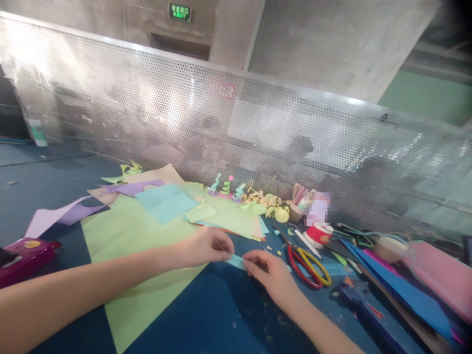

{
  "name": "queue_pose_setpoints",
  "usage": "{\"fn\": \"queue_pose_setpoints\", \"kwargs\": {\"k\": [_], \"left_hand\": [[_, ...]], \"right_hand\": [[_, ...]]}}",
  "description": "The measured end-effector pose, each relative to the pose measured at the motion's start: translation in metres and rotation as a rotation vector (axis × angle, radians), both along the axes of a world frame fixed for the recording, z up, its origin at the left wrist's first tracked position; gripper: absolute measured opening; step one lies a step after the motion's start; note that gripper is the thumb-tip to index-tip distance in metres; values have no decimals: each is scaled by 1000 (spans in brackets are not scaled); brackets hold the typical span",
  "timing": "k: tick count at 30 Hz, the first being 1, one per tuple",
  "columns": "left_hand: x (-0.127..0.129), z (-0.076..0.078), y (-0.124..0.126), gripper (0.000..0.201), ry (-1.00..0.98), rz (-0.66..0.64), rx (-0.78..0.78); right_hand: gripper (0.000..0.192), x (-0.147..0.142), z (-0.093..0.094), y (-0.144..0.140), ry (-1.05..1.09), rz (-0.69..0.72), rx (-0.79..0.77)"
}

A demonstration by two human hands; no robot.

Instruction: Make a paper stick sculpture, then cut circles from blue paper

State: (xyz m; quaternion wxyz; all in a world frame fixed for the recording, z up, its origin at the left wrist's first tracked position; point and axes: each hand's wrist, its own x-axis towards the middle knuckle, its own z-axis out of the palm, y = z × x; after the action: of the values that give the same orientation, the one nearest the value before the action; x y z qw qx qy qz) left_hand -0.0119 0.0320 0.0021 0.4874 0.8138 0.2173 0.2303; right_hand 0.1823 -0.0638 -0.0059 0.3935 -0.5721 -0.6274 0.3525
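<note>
Blue tabletop (221,314), thin paper strip (236,261)

The paper strip (236,261) lies between both hands, left of the scissors (309,266); the big sheet (136,255) is under the left forearm.

Your left hand (206,246) and right hand (271,275) pinch a light-blue paper strip (236,260) between them above the blue table (221,309), scissors (308,265) just beside.
</note>
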Motion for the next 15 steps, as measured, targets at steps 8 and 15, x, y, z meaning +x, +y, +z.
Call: {"fn": "queue_pose_setpoints", "kwargs": {"k": [8,15], "left_hand": [[-1,4,4,21,8,-50,-351],[0,1,1,20,-26,-14,-400]], "right_hand": [[15,0,-3,2,47,1,49],[9,0,-3,-1,-6,-28,142]]}}
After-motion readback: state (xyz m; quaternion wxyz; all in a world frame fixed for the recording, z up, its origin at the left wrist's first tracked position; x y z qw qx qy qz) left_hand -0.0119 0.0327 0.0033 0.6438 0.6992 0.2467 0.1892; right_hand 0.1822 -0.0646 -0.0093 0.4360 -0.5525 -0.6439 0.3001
